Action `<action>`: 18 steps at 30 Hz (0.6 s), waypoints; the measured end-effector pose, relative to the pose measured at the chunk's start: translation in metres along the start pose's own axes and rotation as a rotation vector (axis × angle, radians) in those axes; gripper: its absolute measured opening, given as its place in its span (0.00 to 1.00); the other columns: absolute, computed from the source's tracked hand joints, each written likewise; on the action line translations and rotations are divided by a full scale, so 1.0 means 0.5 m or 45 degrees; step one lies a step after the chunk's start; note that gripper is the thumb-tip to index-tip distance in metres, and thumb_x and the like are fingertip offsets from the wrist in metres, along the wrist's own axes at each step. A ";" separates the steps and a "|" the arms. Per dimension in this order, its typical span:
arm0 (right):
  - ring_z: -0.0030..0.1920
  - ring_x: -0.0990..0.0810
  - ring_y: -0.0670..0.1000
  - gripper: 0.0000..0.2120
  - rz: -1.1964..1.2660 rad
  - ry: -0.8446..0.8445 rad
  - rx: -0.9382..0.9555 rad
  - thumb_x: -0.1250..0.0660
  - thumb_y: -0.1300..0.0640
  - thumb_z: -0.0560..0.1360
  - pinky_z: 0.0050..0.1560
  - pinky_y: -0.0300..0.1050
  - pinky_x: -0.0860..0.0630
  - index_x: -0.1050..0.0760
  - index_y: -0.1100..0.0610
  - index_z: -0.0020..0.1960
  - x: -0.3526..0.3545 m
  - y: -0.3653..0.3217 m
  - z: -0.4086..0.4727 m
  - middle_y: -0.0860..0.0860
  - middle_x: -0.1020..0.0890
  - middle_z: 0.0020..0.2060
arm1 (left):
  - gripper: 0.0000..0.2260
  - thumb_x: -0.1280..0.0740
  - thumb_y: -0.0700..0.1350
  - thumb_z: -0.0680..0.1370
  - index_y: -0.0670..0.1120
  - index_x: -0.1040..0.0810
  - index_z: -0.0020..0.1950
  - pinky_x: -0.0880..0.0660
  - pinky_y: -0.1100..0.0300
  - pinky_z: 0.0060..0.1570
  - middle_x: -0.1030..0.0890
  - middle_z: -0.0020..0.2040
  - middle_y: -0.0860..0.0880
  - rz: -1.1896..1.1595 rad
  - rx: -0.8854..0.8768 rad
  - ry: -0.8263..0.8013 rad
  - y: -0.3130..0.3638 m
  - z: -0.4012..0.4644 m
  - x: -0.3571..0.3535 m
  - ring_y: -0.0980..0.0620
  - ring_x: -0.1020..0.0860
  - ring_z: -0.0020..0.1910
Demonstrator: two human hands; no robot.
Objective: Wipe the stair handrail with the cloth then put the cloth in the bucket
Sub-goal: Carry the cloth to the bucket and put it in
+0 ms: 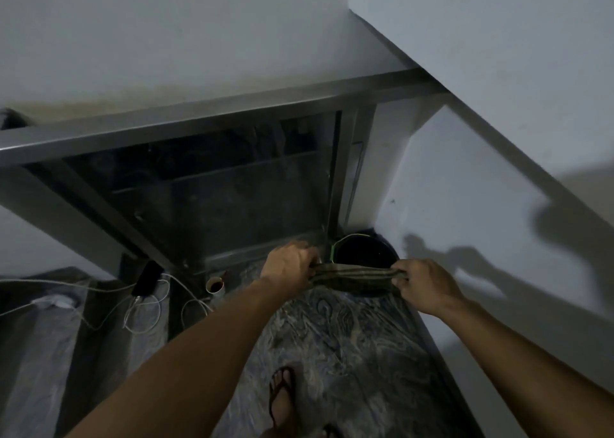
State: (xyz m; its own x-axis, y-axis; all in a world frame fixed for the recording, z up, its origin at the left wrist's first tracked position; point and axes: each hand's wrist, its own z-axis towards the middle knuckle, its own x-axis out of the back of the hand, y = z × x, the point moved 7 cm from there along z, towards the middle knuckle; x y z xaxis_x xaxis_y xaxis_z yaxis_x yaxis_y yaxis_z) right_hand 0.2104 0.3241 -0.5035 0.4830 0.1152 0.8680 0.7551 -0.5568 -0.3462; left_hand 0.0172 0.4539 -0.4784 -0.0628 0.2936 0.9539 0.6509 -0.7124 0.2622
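Note:
A dark green striped cloth (357, 275) is stretched between both hands. My left hand (288, 261) grips its left end and my right hand (423, 283) grips its right end. The cloth hangs just above the near rim of a dark bucket (365, 249) with a light wire handle, standing in the corner of the landing. The grey metal handrail (212, 110) runs across the view above, over a dark glass panel (212, 191).
A cup (216, 284) stands on the floor left of the bucket. White cables (146, 308) and a dark phone (146, 278) lie on a step at the left. White walls close in on the right. My sandalled foot (282, 394) rests on the marbled floor.

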 end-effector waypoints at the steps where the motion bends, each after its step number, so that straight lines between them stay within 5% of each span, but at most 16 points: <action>1: 0.52 0.19 0.59 0.15 0.003 -0.003 -0.017 0.36 0.52 0.73 0.53 0.49 0.22 0.22 0.47 0.59 -0.007 0.009 0.021 0.56 0.17 0.54 | 0.09 0.35 0.46 0.75 0.47 0.23 0.54 0.30 0.54 0.51 0.22 0.57 0.44 0.004 -0.004 -0.024 -0.007 0.025 -0.012 0.44 0.26 0.58; 8: 0.47 0.20 0.59 0.10 0.006 0.021 -0.124 0.37 0.55 0.72 0.45 0.45 0.25 0.20 0.46 0.50 -0.122 0.086 0.216 0.56 0.16 0.49 | 0.10 0.35 0.46 0.75 0.47 0.24 0.56 0.28 0.54 0.51 0.23 0.58 0.45 -0.013 -0.063 -0.128 -0.079 0.233 -0.204 0.43 0.25 0.58; 18: 0.54 0.20 0.61 0.14 0.107 0.275 -0.252 0.35 0.58 0.71 0.56 0.52 0.23 0.19 0.51 0.55 -0.426 0.303 0.507 0.59 0.17 0.54 | 0.09 0.33 0.43 0.71 0.47 0.24 0.51 0.26 0.52 0.51 0.23 0.55 0.44 -0.123 -0.134 -0.013 -0.169 0.508 -0.620 0.42 0.23 0.55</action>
State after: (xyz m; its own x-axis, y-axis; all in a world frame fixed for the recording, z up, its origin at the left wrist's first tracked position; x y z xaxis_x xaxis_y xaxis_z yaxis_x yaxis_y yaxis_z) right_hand 0.3344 0.4236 -0.8309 0.4185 -0.1038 0.9023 0.6051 -0.7089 -0.3623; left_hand 0.1737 0.5850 -0.8333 -0.1131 0.3701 0.9221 0.5592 -0.7434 0.3669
